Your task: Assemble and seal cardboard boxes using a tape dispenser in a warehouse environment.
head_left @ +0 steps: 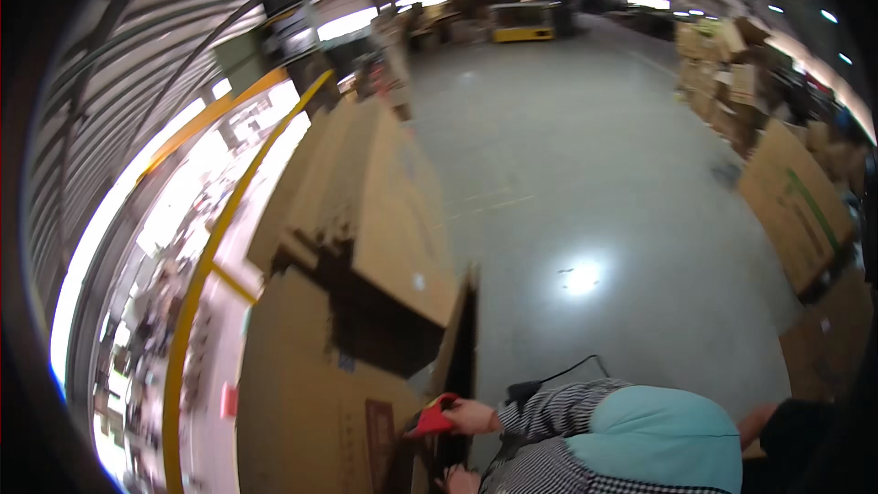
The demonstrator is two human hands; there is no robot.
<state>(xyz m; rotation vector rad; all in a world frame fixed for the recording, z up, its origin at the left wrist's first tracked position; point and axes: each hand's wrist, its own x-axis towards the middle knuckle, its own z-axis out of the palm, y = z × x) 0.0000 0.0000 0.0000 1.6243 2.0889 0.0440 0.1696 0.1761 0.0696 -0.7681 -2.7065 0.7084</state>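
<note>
My right hand [473, 417], in a black-and-white checked sleeve, is closed on a small red tool [433, 416]; blur hides its exact kind. The tool is at the edge of a large brown carton [311, 384] on the left. Below it, at the bottom edge of the picture, my left hand [462, 480] shows only in part. It is close to the dark gap beside the carton, and its fingers are too blurred to read. An upright cardboard edge [456, 338] stands just beyond my right hand.
More flattened cartons [402, 210] stack ahead on the left, beside a yellow rail [197, 302]. A cardboard sheet [794, 206] leans at right, below piled boxes [722, 82]. Grey floor [549, 174] stretches to a yellow machine [523, 34]. A black cord [576, 364] loops near my sleeve.
</note>
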